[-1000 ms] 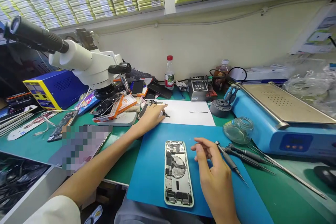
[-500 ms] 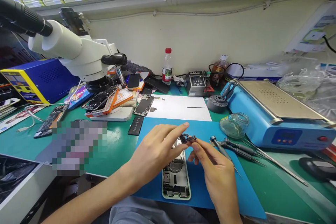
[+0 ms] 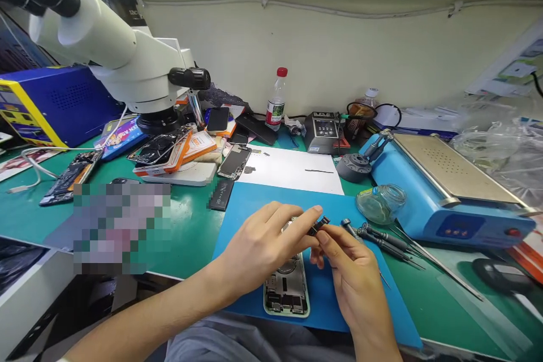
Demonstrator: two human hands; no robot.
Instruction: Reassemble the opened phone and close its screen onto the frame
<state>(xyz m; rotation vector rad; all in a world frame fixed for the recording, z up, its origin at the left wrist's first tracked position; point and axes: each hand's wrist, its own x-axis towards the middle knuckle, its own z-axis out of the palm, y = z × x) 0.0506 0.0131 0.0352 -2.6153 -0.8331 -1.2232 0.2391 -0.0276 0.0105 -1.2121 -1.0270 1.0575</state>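
A small black phone camera module (image 3: pixel 319 225) with a short flex connector shows between my fingertips, partly covered by them. My left hand (image 3: pixel 274 243) reaches in over the phone and pinches the module's left side with thumb and index finger. From the right, my right hand (image 3: pixel 350 263) grips its connector end between thumb and fingers. Beneath my left hand lies an opened phone housing (image 3: pixel 286 291) with a pale green frame and bare inner parts; its upper half is mostly hidden. The housing rests on a blue mat (image 3: pixel 326 308).
Several screwdrivers (image 3: pixel 388 240) and tweezers (image 3: pixel 441 266) lie right of the mat, near a glass jar (image 3: pixel 380 203) and a blue heating plate (image 3: pixel 449 198). A white sheet (image 3: pixel 292 172) with small parts lies behind. A battery (image 3: pixel 221 195) and a microscope (image 3: pixel 139 73) are on the left.
Both hands and the camera module have shifted slightly right relative to the phone, and the module is now more covered by my left fingers. The view has tilted down.
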